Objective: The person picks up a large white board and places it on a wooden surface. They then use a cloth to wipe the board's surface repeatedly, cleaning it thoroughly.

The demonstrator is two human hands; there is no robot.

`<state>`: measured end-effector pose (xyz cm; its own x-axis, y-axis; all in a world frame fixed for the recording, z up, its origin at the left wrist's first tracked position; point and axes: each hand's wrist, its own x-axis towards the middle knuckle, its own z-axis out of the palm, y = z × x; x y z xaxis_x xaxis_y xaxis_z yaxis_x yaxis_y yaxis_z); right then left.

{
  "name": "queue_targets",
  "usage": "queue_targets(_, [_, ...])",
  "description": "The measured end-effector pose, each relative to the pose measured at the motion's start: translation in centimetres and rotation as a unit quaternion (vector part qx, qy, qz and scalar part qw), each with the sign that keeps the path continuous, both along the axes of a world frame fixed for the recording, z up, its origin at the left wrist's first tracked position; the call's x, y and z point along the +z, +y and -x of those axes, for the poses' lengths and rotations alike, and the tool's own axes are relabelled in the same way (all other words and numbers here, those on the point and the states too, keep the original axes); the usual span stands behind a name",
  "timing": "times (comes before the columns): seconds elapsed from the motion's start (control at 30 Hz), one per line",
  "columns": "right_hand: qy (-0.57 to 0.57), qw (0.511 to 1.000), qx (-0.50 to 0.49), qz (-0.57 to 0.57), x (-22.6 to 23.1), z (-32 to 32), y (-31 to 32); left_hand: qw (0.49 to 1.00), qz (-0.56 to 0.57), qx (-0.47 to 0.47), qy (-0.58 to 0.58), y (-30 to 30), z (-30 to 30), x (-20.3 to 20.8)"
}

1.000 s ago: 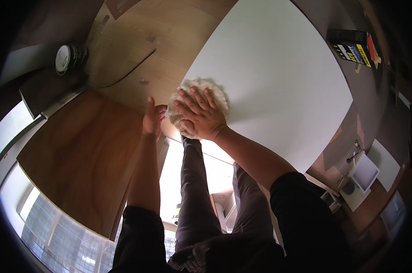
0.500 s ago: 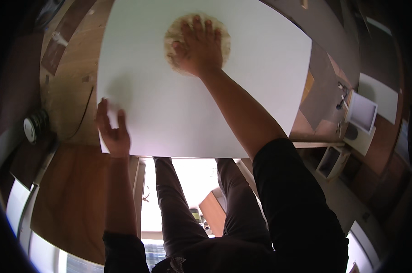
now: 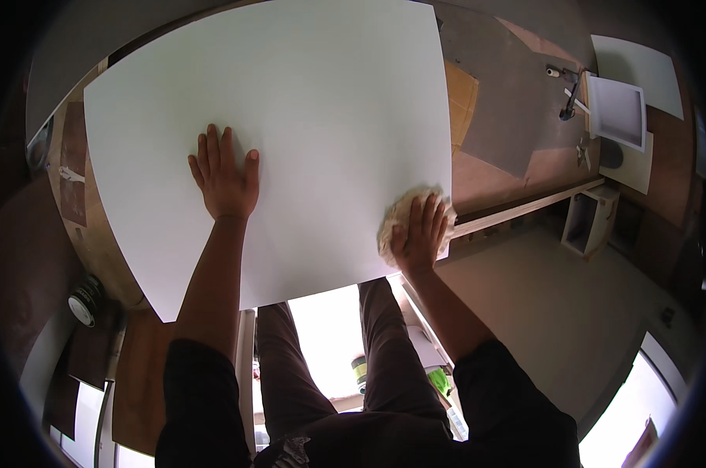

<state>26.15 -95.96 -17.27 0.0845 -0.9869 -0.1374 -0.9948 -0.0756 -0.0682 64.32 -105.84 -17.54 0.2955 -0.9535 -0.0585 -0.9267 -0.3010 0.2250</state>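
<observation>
A large white panel point(image 3: 322, 140) lies flat in front of me. My left hand point(image 3: 230, 181) rests palm down on its left half, fingers stretched out and the thumb apart, with nothing in it. Near the panel's lower right corner, my right hand point(image 3: 420, 238) presses on a round, fluffy cream pad point(image 3: 388, 231). Its fingers lie extended over the top of the pad and do not wrap round it. The pad's right side reaches the panel's right edge. Its underside is hidden.
At the right, a brown sheet point(image 3: 503, 101) lies beside the panel, with a white tray point(image 3: 617, 111) beyond it. A small wooden box point(image 3: 589, 221) is lower down. A can point(image 3: 85, 301) stands at the left. My legs point(image 3: 298, 359) are below the panel's near edge.
My right hand has brought the pad from the panel's upper middle to its lower right corner. My left hand has moved from the left edge onto the panel, which appears shifted and turned in view.
</observation>
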Motion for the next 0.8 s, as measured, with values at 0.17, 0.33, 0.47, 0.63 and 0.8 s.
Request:
queue_targets(0.17, [-0.009, 1.0, -0.009, 0.015, -0.5, -0.7, -5.3, 0.999, -0.029, -0.01, -0.032, -0.5, 0.7, 0.4])
queue_targets(0.33, [-0.003, 1.0, -0.003, 0.024, -1.7, -4.4, -21.3, 0.998, -0.053, -0.017, -0.03, -0.6, 0.6, 0.7])
queue_targets(0.47, [0.007, 0.998, 0.006, 0.061, -2.5, -8.3, -34.1, 0.996, -0.079, -0.024, -0.018, -1.2, 0.8, 0.7])
queue_targets(0.63, [0.03, 0.998, -0.027, 0.043, -2.9, -11.6, -39.4, 0.993, -0.113, -0.023, -0.003, -1.0, 0.7, 0.9])
queue_targets(0.8, [-0.004, 0.988, 0.139, 0.061, -2.3, -21.6, -34.5, 0.991, -0.127, -0.029, 0.015, -0.9, 0.2, 1.0])
